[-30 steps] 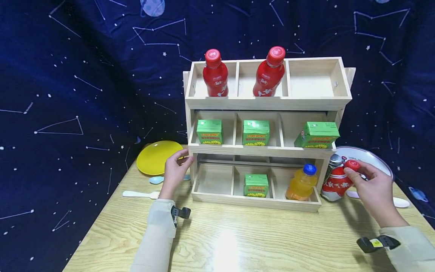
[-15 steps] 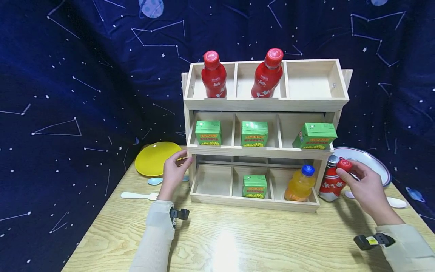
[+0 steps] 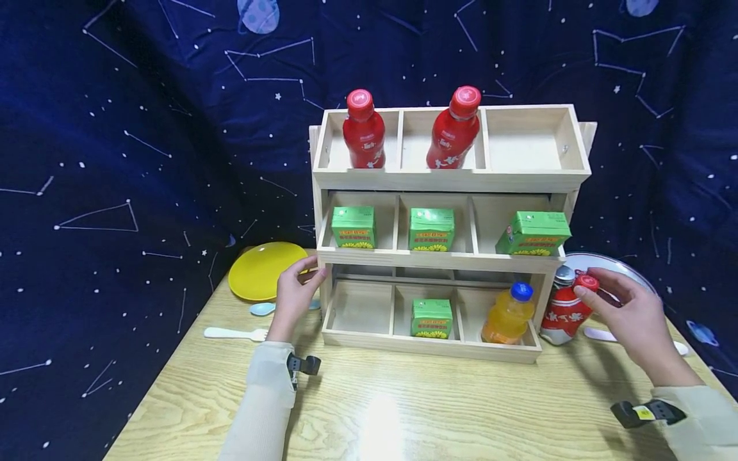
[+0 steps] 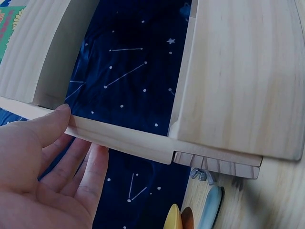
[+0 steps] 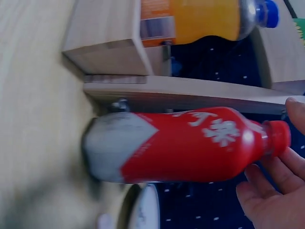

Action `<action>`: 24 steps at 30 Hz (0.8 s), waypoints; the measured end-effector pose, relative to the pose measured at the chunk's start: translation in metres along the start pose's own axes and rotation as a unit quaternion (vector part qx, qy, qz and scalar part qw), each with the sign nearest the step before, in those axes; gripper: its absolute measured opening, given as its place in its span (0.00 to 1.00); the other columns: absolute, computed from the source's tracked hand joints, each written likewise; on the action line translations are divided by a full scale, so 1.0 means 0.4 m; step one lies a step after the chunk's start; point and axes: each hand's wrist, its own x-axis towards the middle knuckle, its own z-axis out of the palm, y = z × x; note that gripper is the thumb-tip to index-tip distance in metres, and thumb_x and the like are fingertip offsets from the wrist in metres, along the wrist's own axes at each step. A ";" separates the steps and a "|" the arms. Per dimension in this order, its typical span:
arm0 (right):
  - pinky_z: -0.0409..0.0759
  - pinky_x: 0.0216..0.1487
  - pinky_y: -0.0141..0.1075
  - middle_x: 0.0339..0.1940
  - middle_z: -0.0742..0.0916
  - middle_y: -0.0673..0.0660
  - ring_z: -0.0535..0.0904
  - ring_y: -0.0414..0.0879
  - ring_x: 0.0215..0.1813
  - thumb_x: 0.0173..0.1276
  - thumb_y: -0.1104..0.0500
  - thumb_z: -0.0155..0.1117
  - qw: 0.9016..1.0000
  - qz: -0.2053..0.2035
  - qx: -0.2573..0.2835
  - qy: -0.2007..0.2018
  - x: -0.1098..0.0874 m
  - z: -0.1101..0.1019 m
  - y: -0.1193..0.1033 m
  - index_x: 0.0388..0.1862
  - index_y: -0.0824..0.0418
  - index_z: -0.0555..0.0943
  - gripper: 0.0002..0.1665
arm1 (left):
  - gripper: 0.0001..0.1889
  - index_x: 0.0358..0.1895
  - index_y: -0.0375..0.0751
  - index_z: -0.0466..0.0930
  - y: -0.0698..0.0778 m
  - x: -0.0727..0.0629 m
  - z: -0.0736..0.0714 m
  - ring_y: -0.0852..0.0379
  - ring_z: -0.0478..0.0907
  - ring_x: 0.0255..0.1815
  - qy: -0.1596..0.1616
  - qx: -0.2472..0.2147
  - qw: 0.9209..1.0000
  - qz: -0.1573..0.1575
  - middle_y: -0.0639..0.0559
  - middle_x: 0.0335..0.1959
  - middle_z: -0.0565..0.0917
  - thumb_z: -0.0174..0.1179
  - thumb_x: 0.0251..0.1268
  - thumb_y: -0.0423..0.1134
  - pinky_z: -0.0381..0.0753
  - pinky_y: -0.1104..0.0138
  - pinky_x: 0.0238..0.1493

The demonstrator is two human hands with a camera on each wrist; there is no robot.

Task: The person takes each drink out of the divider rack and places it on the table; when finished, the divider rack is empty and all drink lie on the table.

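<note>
A three-tier wooden rack [image 3: 429, 352] stands on the table. My left hand [image 3: 295, 298] pinches its left side post; in the left wrist view the thumb lies on the near face of the post [image 4: 124, 140], with the fingers behind. Beside the rack's right side, a red drink bottle [image 3: 567, 310] with a white base stands on the table, tilted slightly right. My right hand [image 3: 637, 320] holds it by its red cap [image 5: 277, 137]. On the top tier are two similar red bottles [image 3: 364, 137]. Green drink cartons [image 3: 432, 230] and an orange juice bottle [image 3: 507, 317] fill several lower compartments.
At the left lie a yellow plate [image 3: 259, 275], a white fork [image 3: 230, 333] and a light blue spoon [image 3: 262, 308]. Behind my right hand are a white plate [image 3: 588, 260], a metal-capped shaker [image 3: 564, 275] and a white utensil [image 3: 599, 334]. A dark starry cloth [image 3: 144, 192] hangs behind.
The cap of the red bottle has come slightly left with my right hand, so the bottle leans less than a second ago. My left hand stays on the post.
</note>
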 end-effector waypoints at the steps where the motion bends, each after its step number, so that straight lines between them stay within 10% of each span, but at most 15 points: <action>1: 0.71 0.45 0.12 0.53 0.79 0.34 0.72 0.20 0.49 0.68 0.54 0.69 1.000 -0.001 -0.008 0.003 0.001 -0.004 -0.010 0.69 0.59 0.72 0.33 | 0.21 0.60 0.40 0.80 0.000 0.000 0.000 0.47 0.81 0.53 0.000 0.000 1.000 0.000 0.46 0.56 0.81 0.67 0.65 0.39 0.82 0.61 0.53; 14: 0.71 0.53 0.15 0.61 0.82 0.47 0.76 0.30 0.54 0.69 0.64 0.66 0.989 -0.123 0.000 0.080 0.029 -0.034 -0.257 0.67 0.58 0.75 0.27 | 0.21 0.61 0.43 0.79 0.005 -0.006 0.001 0.48 0.80 0.55 -0.001 0.009 1.000 -0.015 0.48 0.58 0.80 0.67 0.65 0.40 0.81 0.61 0.54; 24: 0.73 0.60 0.23 0.61 0.82 0.53 0.78 0.40 0.57 0.68 0.66 0.66 0.976 -0.207 0.039 0.054 0.111 0.010 -0.484 0.65 0.59 0.76 0.26 | 0.20 0.59 0.39 0.80 -0.001 -0.002 0.003 0.44 0.81 0.54 0.003 -0.006 1.000 0.005 0.45 0.55 0.82 0.67 0.65 0.39 0.82 0.61 0.53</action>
